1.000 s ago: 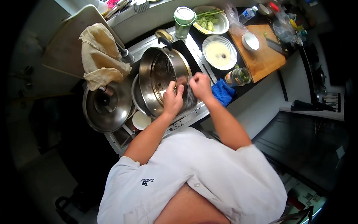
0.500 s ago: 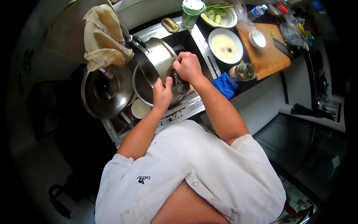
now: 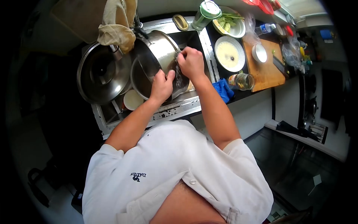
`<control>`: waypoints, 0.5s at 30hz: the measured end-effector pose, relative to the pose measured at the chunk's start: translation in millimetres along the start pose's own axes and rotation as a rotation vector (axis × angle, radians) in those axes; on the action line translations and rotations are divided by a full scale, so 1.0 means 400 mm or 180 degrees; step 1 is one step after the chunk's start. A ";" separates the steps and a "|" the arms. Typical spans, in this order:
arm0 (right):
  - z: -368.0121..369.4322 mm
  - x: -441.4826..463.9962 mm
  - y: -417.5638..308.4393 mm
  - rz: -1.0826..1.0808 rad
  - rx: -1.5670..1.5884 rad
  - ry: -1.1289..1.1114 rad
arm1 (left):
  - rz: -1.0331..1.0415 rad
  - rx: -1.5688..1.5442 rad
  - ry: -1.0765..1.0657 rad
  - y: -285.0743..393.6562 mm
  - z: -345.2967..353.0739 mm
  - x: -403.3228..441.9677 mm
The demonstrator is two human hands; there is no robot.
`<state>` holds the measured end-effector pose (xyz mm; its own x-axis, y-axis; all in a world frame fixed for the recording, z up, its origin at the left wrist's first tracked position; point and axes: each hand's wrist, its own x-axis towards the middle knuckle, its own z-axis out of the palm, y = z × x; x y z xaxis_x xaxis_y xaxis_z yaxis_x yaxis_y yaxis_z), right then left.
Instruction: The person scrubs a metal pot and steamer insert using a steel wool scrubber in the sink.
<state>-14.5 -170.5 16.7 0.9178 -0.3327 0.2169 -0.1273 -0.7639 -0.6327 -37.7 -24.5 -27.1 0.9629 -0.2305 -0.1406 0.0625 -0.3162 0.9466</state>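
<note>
In the head view, your left hand point(image 3: 163, 87) grips the edge of a large, shiny stainless-steel pot point(image 3: 160, 45), thumb on one side of the wall and fingers closed around the other. The pot is tilted over the sink point(image 3: 207, 59), its curved outer wall turned toward your right hand point(image 3: 191, 64). That hand is curled into a loose fist around the upper end of a dark grey, stringy metal scrubber point(image 3: 180, 77), which hangs against the pot's outside; your fingertips are hidden, so you cannot tell how tightly they close.

Just left of the pot sits a round steel basin point(image 3: 138, 80), partly covered by it. Farther left lies a wide, round stainless-steel lid point(image 3: 91, 80), with a beige cloth point(image 3: 118, 26) hanging above it. A small round white bowl point(image 3: 133, 100) rests near the sink's front edge.

Beyond the sink's right side are a ridged white plate of pale yellow liquid point(image 3: 217, 56), a crumpled blue cloth point(image 3: 223, 90) and a clear glass jar point(image 3: 244, 81) on its side. A brown wooden cutting board point(image 3: 265, 76) carries a smaller white bowl point(image 3: 259, 53) and a dark-bladed knife point(image 3: 279, 65).
</note>
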 end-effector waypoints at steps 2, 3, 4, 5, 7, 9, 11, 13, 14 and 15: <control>-0.001 0.020 0.000 -0.0070 -0.0195 -0.0146 | -0.0040 -0.0002 -0.0205 -0.022 -0.002 -0.020; -0.012 0.008 0.003 -0.0080 -0.0202 -0.0228 | -0.0132 -0.0112 -0.0290 -0.013 -0.012 -0.033; -0.023 -0.007 0.005 -0.0084 -0.0208 -0.0300 | -0.0216 -0.0217 -0.0385 -0.001 -0.026 -0.044; -0.023 -0.045 0.025 -0.0075 -0.0193 -0.0253 | -0.0255 0.0077 -0.0466 0.019 -0.038 -0.055; -0.047 -0.133 0.030 0.0425 -0.0006 -0.0259 | -0.0253 -0.0024 -0.0619 -0.003 -0.030 -0.064; -0.049 -0.231 0.053 0.0693 0.0179 -0.0338 | -0.0281 -0.0121 -0.0674 0.006 -0.027 -0.067; -0.025 -0.293 0.046 0.0852 0.0148 -0.0010 | -0.0220 -0.0387 -0.0673 0.049 -0.031 -0.057; -0.017 -0.281 0.050 0.0775 0.0119 0.0158 | -0.0128 -0.0261 -0.0671 0.011 -0.011 -0.034; -0.014 -0.245 0.053 0.0630 0.0147 0.0205 | -0.0077 -0.0191 -0.0665 -0.007 -0.001 -0.024; -0.013 -0.206 0.052 0.0399 0.0083 0.0231 | -0.0087 -0.0200 -0.0568 0.049 -0.024 -0.015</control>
<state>-94.6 -161.8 -10.6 0.8655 -0.4644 0.1877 -0.2285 -0.6996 -0.6770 -39.6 -20.4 -4.9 0.8991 -0.3839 -0.2103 0.1097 -0.2677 0.9572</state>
